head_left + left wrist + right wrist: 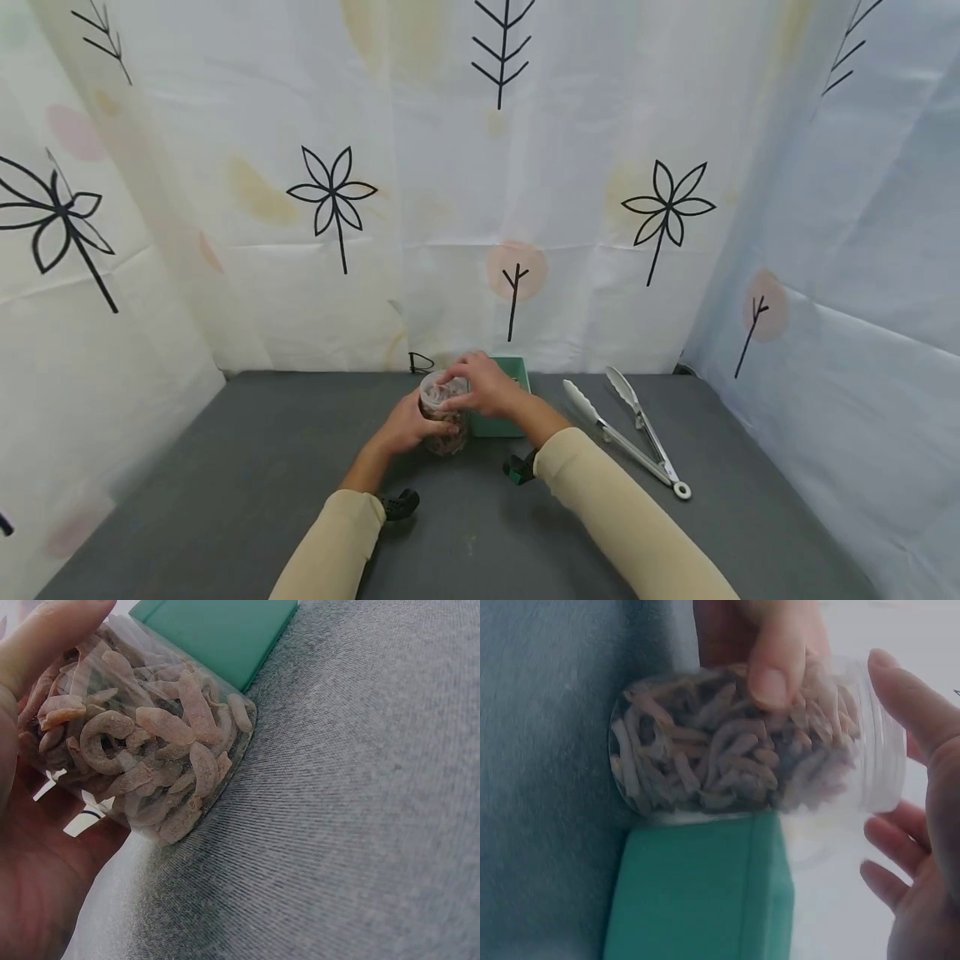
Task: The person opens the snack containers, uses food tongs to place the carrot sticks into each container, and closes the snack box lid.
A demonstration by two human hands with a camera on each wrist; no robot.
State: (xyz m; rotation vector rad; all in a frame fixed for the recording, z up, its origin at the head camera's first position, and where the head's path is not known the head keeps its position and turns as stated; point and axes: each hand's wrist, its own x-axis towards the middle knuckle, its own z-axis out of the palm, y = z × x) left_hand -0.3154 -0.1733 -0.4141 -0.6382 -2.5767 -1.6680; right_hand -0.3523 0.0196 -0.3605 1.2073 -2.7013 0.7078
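Observation:
A clear plastic jar (pixel 444 442) stands on the grey table, filled with dusty, pinkish-brown curled strips (pixel 169 727). My left hand (pixel 408 425) grips the jar's side, thumb across the front and fingers behind. Over the top, my right hand (pixel 483 387) holds the jar's clear rim-like lid (pixel 883 742) between thumb and fingers. In the right wrist view the thumb is at one edge of the lid and the fingertips at the opposite edge.
A green box (pixel 498 427) stands right beside the jar, partly behind my right hand. Metal tongs (pixel 637 454) lie spread on the table to the right. A patterned white curtain (pixel 450 308) encloses the back and sides of the grey table (pixel 300 442).

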